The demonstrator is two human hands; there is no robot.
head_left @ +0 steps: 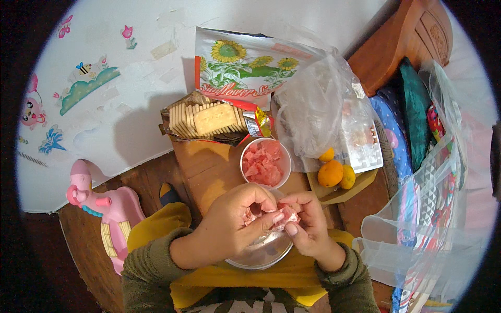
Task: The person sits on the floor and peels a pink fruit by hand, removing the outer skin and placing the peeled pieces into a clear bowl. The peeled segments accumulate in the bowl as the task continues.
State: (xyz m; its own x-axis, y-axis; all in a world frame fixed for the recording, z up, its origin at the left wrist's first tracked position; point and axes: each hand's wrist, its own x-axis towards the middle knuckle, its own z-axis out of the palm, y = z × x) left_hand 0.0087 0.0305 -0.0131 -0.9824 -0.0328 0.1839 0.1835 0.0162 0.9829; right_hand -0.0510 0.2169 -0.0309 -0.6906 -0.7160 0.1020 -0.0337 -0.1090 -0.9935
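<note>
Both of my hands meet above a clear plastic bowl (270,260) near my lap. Pinched between the thumb and fingers of my left hand (231,227) and my right hand (309,231) is a piece of pink citrus flesh (287,217) with whitish membrane on it. Some pink flesh also shows inside the curl of my left fingers. Just beyond my hands stands a round white tub (289,160) holding peeled pink citrus pulp (262,162). What lies in the clear bowl is partly hidden by my hands.
Behind the tub are an open pack of rectangular biscuits (215,119) and a sunflower-seed bag (238,66). To the right lie a crumpled plastic bag (313,105) and small orange citrus fruits (330,173). A pink ride-on toy (117,207) stands at left; a bed net (426,219) hangs at right.
</note>
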